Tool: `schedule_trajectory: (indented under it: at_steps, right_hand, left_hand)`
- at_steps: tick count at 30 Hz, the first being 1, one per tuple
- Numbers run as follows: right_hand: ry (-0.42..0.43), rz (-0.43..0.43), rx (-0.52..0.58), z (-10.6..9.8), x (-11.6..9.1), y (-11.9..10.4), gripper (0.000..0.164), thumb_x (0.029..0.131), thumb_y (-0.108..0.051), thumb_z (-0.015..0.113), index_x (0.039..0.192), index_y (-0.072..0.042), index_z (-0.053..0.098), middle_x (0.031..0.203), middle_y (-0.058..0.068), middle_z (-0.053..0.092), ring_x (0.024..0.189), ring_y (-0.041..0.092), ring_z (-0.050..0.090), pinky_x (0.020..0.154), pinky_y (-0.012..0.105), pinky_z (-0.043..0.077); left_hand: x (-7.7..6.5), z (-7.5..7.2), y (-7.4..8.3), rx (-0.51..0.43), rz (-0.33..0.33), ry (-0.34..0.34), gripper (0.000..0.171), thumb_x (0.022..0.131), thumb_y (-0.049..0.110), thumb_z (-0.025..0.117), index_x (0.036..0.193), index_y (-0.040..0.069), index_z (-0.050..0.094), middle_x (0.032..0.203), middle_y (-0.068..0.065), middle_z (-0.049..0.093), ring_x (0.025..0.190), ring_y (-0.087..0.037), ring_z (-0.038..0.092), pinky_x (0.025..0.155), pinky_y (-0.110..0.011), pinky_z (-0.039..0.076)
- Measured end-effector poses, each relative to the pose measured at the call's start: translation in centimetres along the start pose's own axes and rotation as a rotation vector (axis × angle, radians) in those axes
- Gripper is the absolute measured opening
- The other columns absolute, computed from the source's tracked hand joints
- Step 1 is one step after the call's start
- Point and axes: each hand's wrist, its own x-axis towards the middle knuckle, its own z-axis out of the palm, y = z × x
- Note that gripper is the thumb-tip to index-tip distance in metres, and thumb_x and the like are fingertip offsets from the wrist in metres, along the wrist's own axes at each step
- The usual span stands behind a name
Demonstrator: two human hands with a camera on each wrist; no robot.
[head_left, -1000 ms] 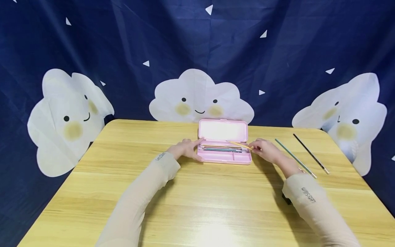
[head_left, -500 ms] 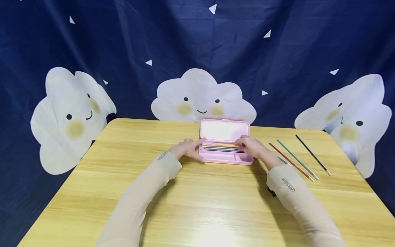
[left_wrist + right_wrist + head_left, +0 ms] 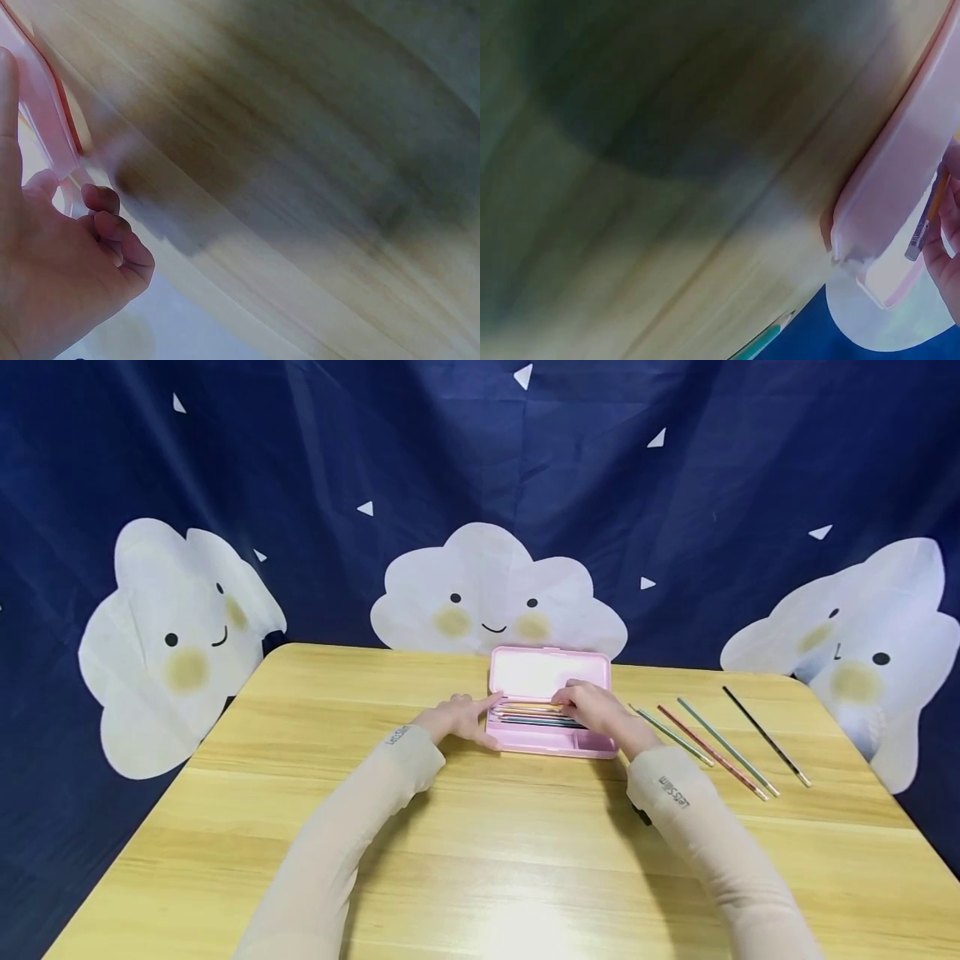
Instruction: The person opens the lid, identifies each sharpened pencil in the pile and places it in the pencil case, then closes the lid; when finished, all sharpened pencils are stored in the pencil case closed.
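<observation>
A pink pencil case [image 3: 528, 742] lies with its lid [image 3: 525, 670] raised, and several pencils [image 3: 534, 718] fill its long compartment. At the case's left end my left hand [image 3: 461, 717] holds it between thumb and forefinger, spread across that end. The left wrist view shows the other fingers [image 3: 112, 229] curled beside the pink wall. Over the right part of the case, my right hand [image 3: 592, 703] reaches in and hides some pencil ends. In the right wrist view its fingers [image 3: 945, 217] pinch an orange pencil [image 3: 930, 214] with a dark end.
Right of the case, several pencils lie slanted on the wooden table [image 3: 480, 843]: a green one [image 3: 671, 735], a red one [image 3: 708, 750], a teal one [image 3: 727, 745] and a black one [image 3: 765, 735]. A dark blue cloth [image 3: 315, 560] with clouds hangs behind the table.
My right hand has moved left from the case's right edge to over the pencils, bringing the yellow-orange pencil into the case. Red and green pencils came into view from under the arm. My left hand stays put.
</observation>
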Motion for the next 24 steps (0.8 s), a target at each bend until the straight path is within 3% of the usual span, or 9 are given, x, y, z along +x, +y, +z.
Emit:
schedule_trajectory:
  at_steps: [13,24]
  right_hand:
    - [0.049,-0.010,0.035,0.5,0.6,-0.4,0.015,0.081,0.002,0.062,0.090,-0.006,0.070,0.081,0.005,0.058,0.082,0.022,0.056,0.080,0.037,0.046]
    - [0.087,-0.075,0.033,0.5,-1.2,0.7,0.015,0.077,0.005,0.065,0.089,-0.002,0.069,0.081,0.008,0.062,0.081,0.024,0.058,0.077,0.038,0.047]
  left_hand:
    - [0.0,-0.2,0.4,0.006,-0.010,0.002,0.100,0.070,0.063,0.065,0.145,0.040,0.004,0.144,-0.021,0.024,0.124,-0.030,0.030,0.097,-0.051,0.032]
    - [0.1,0.1,0.0,-0.002,-0.011,0.003,0.100,0.070,0.062,0.065,0.145,0.039,0.004,0.145,-0.022,0.023,0.126,-0.032,0.029,0.099,-0.052,0.030]
